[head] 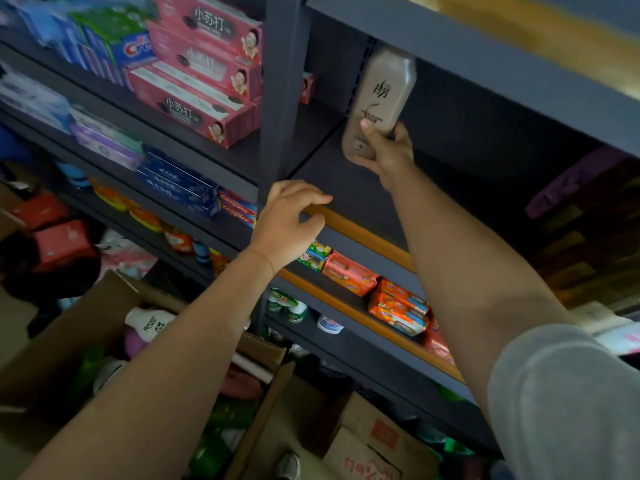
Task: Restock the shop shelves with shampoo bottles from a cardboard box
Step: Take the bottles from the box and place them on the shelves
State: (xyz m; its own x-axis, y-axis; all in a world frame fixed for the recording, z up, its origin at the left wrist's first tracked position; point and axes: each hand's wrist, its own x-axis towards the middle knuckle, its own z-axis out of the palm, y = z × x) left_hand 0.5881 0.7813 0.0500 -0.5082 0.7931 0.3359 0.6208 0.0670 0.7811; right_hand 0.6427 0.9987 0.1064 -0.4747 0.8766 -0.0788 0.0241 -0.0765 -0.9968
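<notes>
While the right hand (384, 154) reaches up into the dark shelf bay (346, 188), its thumb and fingers are clamped around the lower part of a beige shampoo bottle (379, 98), which stands roughly upright at the back left corner of that bay, its base at or just above the shelf board; whether it touches the board cannot be told. The bottle carries dark characters on its front and a small label near the bottom. The left hand (289, 225) hangs at the front edge of the same shelf, fingers loosely curled and holding nothing, its fingertips just over the orange edge strip (360, 233). Lower left, the open cardboard box (69, 334) sits on the floor with more bottles inside, among them a white bottle (149, 322) and green ones. On the neighbouring shelves to the left lie pink toothpaste cartons (201, 64) and blue cartons (176, 185); below the bare bay, orange packets (398, 306) lie in a row. A second cardboard box (374, 441) lies bottom centre.
</notes>
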